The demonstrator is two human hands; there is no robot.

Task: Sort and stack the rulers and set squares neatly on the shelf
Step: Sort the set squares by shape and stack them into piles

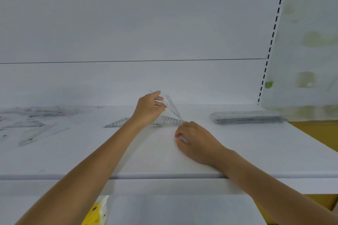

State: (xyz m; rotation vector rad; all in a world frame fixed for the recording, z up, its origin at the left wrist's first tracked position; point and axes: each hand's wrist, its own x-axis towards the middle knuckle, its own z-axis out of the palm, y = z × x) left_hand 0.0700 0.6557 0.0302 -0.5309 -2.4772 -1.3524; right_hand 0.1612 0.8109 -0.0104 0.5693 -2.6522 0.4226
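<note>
We're abt halfway, we judge: one neat ruler stack (247,117) sits at the shelf's (237,151) right, but a loose pile (27,122) at left and a flat set square (117,123) mid-shelf aren't sorted yet. Our left hand (148,109) pinches the lifted set square (171,105) above mid-shelf, tilted, its long edge running upper-left to lower-right w/ the tip down by the flat one. Our right hand (195,140) rests on the shelf nearby, apart from the left, fingers curled; we can't tell if it holds anything.
</note>
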